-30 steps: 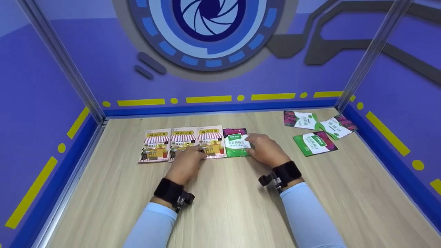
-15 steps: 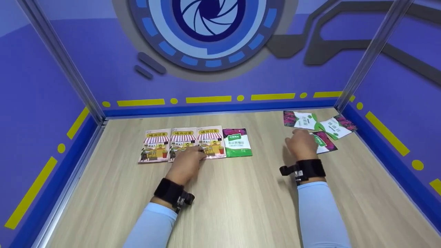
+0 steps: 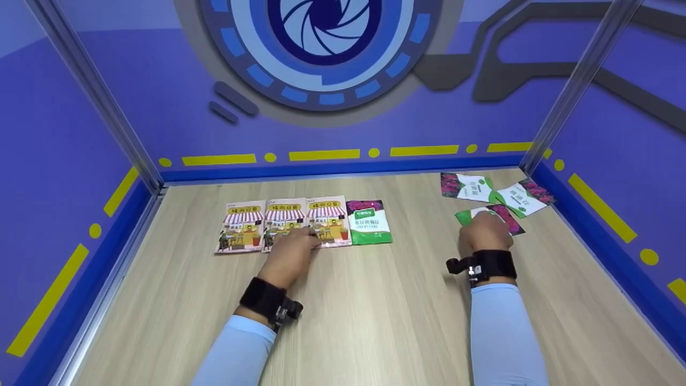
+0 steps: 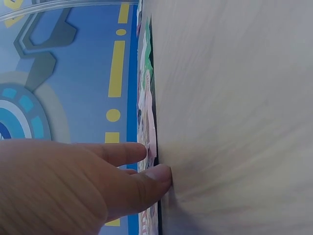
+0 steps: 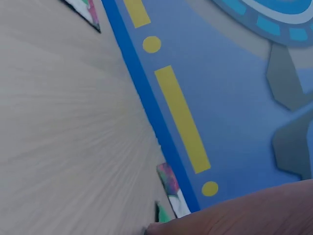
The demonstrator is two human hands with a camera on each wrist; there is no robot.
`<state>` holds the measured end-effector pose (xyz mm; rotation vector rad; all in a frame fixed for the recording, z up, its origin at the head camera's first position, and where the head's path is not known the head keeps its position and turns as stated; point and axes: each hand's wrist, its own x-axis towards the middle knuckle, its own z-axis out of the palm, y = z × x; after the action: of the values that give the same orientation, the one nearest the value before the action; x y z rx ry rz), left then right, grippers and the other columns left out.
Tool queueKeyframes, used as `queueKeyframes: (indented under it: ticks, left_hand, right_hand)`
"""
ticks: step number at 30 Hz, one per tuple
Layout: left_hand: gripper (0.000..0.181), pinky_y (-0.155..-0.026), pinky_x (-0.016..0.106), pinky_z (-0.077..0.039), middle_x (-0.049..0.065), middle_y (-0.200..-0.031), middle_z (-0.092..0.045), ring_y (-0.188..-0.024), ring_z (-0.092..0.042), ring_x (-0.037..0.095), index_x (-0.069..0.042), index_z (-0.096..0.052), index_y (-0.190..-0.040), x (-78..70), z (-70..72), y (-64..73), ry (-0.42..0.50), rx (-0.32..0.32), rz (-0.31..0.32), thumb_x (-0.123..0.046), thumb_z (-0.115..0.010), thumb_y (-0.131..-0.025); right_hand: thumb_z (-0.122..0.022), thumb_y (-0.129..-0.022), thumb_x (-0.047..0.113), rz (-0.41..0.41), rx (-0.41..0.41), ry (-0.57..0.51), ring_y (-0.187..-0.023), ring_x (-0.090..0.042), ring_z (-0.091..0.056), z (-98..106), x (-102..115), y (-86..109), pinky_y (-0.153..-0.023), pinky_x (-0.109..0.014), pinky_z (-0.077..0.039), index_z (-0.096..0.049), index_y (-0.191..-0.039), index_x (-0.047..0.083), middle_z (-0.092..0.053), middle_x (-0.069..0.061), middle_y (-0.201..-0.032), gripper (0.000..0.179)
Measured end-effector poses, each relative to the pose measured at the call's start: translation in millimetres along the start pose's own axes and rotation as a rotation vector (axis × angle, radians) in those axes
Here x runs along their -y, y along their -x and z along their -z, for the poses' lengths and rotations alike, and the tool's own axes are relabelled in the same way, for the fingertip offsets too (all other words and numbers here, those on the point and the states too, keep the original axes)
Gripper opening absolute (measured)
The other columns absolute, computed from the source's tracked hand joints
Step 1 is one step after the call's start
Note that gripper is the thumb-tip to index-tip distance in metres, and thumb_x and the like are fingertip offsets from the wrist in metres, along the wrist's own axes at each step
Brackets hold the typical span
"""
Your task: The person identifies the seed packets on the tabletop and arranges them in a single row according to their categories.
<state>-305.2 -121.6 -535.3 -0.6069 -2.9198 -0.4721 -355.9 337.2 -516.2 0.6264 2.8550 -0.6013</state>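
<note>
In the head view, three pink packets with a striped-awning shop print, the left (image 3: 240, 228), middle (image 3: 276, 214) and right (image 3: 328, 221) ones, lie flat in a row. A green-and-white flower-printed packet (image 3: 370, 222) lies at the row's right end. My left hand (image 3: 286, 257) rests at the lower edges of the middle and right pink packets; in the left wrist view its finger and thumb (image 4: 154, 174) lie extended there. My right hand (image 3: 485, 233) is over another green flower packet (image 3: 509, 220), covering part of it. Its fingertips are hidden; the thumb (image 5: 215, 215) shows beside the packet's green corner.
Two more flower packets, one flat by the back edge (image 3: 466, 186) and one slanted (image 3: 526, 197), lie at the table's back right corner. Blue-purple panels (image 3: 343, 134) with yellow marks enclose the wooden table (image 3: 364, 321) at the back and both sides.
My right hand has left the green packet at the row's end and moved right onto the separate green packet. My left hand has stayed on the pink packets.
</note>
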Motion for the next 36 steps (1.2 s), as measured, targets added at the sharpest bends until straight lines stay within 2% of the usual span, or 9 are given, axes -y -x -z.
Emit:
queueKeyframes:
  ticks: [6, 11, 14, 17, 20, 24, 29, 33, 36]
  left_hand:
    - [0.043, -0.108, 0.07, -0.057, 0.009, -0.14, -0.077, -0.133, -0.072, 0.036, -0.022, -0.088, -0.129, -2.1, 1.8, 0.8, 0.0, 0.029, 0.02, 0.007, -0.067, -0.105]
    - [0.043, -0.106, 0.067, -0.058, 0.012, -0.141, -0.077, -0.132, -0.072, 0.038, -0.021, -0.087, -0.131, -2.1, 1.7, 0.8, -0.009, 0.023, 0.012, 0.006, -0.065, -0.106]
    - [0.043, -0.107, 0.067, -0.058, 0.012, -0.14, -0.077, -0.132, -0.072, 0.038, -0.021, -0.087, -0.131, -1.6, 1.4, 0.0, -0.011, 0.023, 0.012, 0.007, -0.065, -0.106]
    - [0.044, -0.108, 0.068, -0.058, 0.011, -0.139, -0.077, -0.131, -0.072, 0.038, -0.022, -0.087, -0.131, -1.7, 1.4, -0.8, -0.019, 0.025, 0.012, 0.008, -0.066, -0.105]
    - [0.044, -0.104, 0.066, -0.059, 0.01, -0.135, -0.078, -0.128, -0.073, 0.037, -0.022, -0.088, -0.13, -1.6, 1.0, -1.3, -0.014, 0.022, 0.001, 0.007, -0.067, -0.105]
    - [0.041, -0.1, 0.063, -0.059, 0.009, -0.131, -0.079, -0.125, -0.074, 0.036, -0.022, -0.088, -0.128, -1.5, 0.6, -1.4, -0.003, 0.013, -0.005, 0.005, -0.066, -0.106]
    - [0.041, -0.103, 0.065, -0.058, 0.009, -0.132, -0.079, -0.127, -0.073, 0.036, -0.024, -0.088, -0.13, -1.6, 1.4, -0.5, -0.006, 0.018, 0.006, 0.002, -0.065, -0.108]
    - [0.043, -0.107, 0.067, -0.057, 0.011, -0.137, -0.078, -0.13, -0.072, 0.039, -0.026, -0.086, -0.134, -1.9, 2.4, -0.8, -0.005, 0.033, 0.012, 0.001, -0.065, -0.108]
    - [0.045, -0.112, 0.069, -0.055, 0.013, -0.142, -0.076, -0.135, -0.07, 0.041, -0.026, -0.085, -0.136, -1.8, 2.2, -0.9, -0.007, 0.05, 0.022, 0.003, -0.065, -0.108]
  right_hand:
    - [-0.067, -0.102, 0.024, 0.068, -0.007, 0.024, -0.123, -0.054, -0.069, -6.2, 3.4, -2.9, -0.093, -0.072, -0.063, -0.069, -0.135, -0.012, -0.069, -0.036, -0.14, 0.048]
    - [-0.075, -0.092, 0.018, 0.26, -0.008, 0.038, -0.105, -0.043, -0.068, -9.6, 12.8, 2.3, -0.09, -0.063, -0.061, -0.075, -0.122, -0.008, -0.074, -0.03, -0.125, 0.04]
    - [-0.078, -0.087, 0.012, 0.377, 0.0, 0.033, -0.096, -0.037, -0.066, -12.9, 20.4, 5.4, -0.086, -0.056, -0.058, -0.077, -0.123, -0.009, -0.076, -0.026, -0.117, 0.041]
    - [-0.077, -0.087, 0.007, 0.459, 0.046, 0.017, -0.098, -0.037, -0.067, -16.9, 27.1, 7.1, -0.09, -0.055, -0.059, -0.075, -0.131, -0.01, -0.077, -0.025, -0.12, 0.047]
    - [-0.071, -0.087, 0.001, 0.518, 0.079, 0.009, -0.114, -0.043, -0.073, -21.2, 32.2, 8.5, -0.103, -0.06, -0.061, -0.072, -0.14, -0.011, -0.077, -0.03, -0.133, 0.054]
    - [-0.064, -0.087, -0.006, 0.519, 0.088, 0.036, -0.134, -0.048, -0.07, -25.6, 37.9, 10.6, -0.114, -0.066, -0.057, -0.069, -0.146, -0.008, -0.072, -0.031, -0.147, 0.06]
    - [-0.061, -0.087, -0.017, 0.446, 0.112, 0.063, -0.125, -0.041, -0.067, -32.2, 46.7, 15.5, -0.111, -0.065, -0.057, -0.067, -0.155, 0.003, -0.071, -0.026, -0.15, 0.071]
    - [-0.062, -0.082, -0.023, 0.457, 0.124, 0.047, -0.117, -0.038, -0.063, -39.1, 52.5, 19.0, -0.108, -0.058, -0.057, -0.065, -0.157, 0.005, -0.072, -0.023, -0.148, 0.079]
    - [-0.062, -0.079, -0.025, 0.473, 0.135, 0.036, -0.121, -0.036, -0.063, -42.5, 55.9, 21.5, -0.113, -0.058, -0.057, -0.064, -0.158, 0.005, -0.07, -0.022, -0.153, 0.084]
